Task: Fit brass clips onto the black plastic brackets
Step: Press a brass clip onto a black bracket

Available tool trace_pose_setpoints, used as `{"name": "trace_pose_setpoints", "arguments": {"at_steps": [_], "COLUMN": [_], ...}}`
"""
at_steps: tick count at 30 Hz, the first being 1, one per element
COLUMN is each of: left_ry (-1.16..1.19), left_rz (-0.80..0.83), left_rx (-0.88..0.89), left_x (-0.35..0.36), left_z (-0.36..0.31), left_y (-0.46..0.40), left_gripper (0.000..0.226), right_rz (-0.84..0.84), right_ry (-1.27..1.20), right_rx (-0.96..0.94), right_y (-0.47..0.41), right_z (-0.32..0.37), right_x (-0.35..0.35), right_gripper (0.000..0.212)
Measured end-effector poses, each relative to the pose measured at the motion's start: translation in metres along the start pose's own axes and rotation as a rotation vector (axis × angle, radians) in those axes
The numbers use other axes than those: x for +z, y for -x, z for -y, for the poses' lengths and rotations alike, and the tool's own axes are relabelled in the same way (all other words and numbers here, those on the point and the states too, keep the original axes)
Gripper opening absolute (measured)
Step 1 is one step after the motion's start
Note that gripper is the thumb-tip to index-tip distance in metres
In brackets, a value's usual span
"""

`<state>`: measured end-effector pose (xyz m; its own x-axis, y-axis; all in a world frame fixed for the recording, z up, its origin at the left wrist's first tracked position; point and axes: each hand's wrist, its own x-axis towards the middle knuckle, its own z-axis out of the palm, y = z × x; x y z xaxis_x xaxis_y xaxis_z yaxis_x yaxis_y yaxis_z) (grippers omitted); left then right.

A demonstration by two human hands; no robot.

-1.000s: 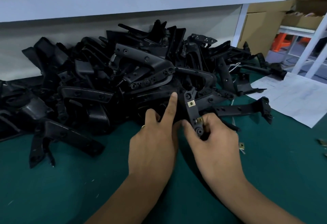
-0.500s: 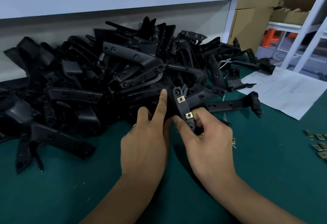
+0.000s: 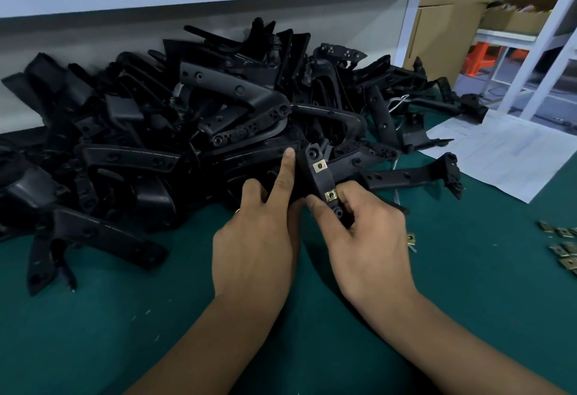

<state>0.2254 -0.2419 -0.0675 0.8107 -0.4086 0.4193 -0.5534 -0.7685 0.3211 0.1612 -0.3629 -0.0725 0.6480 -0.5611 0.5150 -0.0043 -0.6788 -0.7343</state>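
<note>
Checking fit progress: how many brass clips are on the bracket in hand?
2. One clip sits near the upper end of the held bracket; the other clip is lower, between the right hand's thumb and fingers. The hands may hide more.

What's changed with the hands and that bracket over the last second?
Little. The right hand still grips the lower end of the black bracket, thumb beside the lower brass clip; that clip now looks pushed a bit further on. The left hand still steadies the bracket, forefinger straight along it. The upper brass clip is unchanged. The camera swung, bringing loose clips into view.
</note>
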Motion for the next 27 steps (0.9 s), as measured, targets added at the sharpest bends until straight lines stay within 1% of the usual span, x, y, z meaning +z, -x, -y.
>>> {"name": "trace_pose_setpoints", "arguments": {"at_steps": [4,8,10,12,17,19,22,23,26,27], "left_ry": [0.033,0.023,0.001,-0.01,-0.003,-0.025,-0.051,-0.055,-0.083,-0.079], "left_rz": [-0.009,0.014,0.025,0.042,0.102,0.107,0.069,0.076,0.135,0.146], "left_rx": [-0.007,-0.003,-0.015,-0.035,-0.074,-0.067,-0.008,0.015,0.057,0.091], "left_x": [-0.0011,-0.0016,-0.0023,-0.0022,-0.0039,-0.0047,-0.0028,-0.0025,-0.0027,-0.0023], "left_z": [-0.0003,-0.0002,0.0006,0.0015,0.0004,-0.0012,-0.0004,-0.0008,-0.0026,-0.0015], "left_y": [0.0001,0.0009,0.0012,0.0012,0.0012,-0.0007,-0.0009,0.0008,0.0035,0.0046], "left_gripper": [0.065,0.066,0.068,0.077,0.087,0.089,0.084,0.084,0.096,0.095], "right_rz": [0.001,0.024,0.078,0.141,0.213,0.215,0.173,0.145,0.1,0.095], "right_ry": [-0.007,-0.133,-0.223,-0.297,-0.32,-0.342,-0.309,-0.28,-0.221,-0.196], "right_rx": [-0.014,-0.001,0.001,0.011,0.032,0.048,0.037,0.035,0.026,0.02], "right_y": [0.0002,0.0014,0.0014,-0.0002,-0.0042,-0.0051,-0.0047,-0.0043,-0.0034,-0.0029], "right_z": [0.0007,0.0025,0.0034,0.0029,0.0021,0.0003,-0.0021,-0.0019,-0.0027,-0.0042], "right_x": [0.0004,0.0007,0.0006,0.0,0.0002,-0.0003,-0.0013,-0.0021,-0.0019,-0.0009], "right_gripper": [0.042,0.039,0.037,0.033,0.035,0.034,0.024,0.021,0.018,0.016]}}
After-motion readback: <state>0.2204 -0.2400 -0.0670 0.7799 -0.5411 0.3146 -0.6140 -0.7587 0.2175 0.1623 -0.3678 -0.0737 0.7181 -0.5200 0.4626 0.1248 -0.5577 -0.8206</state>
